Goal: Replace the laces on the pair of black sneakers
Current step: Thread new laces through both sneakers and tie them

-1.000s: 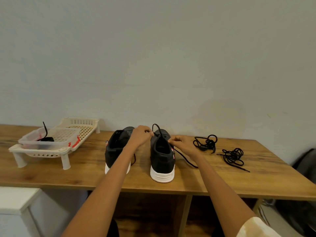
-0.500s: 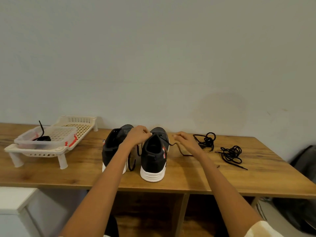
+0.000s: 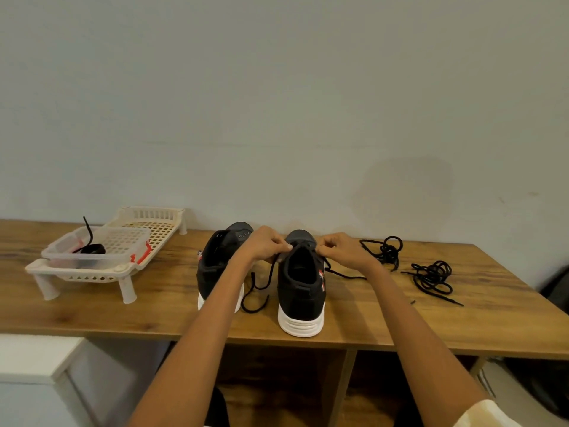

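Two hands work at the right sneaker (image 3: 300, 291): the left hand (image 3: 264, 246) and the right hand (image 3: 337, 248) each pinch its black lace (image 3: 261, 288), fingers curled.

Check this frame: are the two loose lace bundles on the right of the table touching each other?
Apart. The head view shows bare wood between the lace bundle nearer the wall and the lace bundle nearer the table's right end; no strand bridges them.
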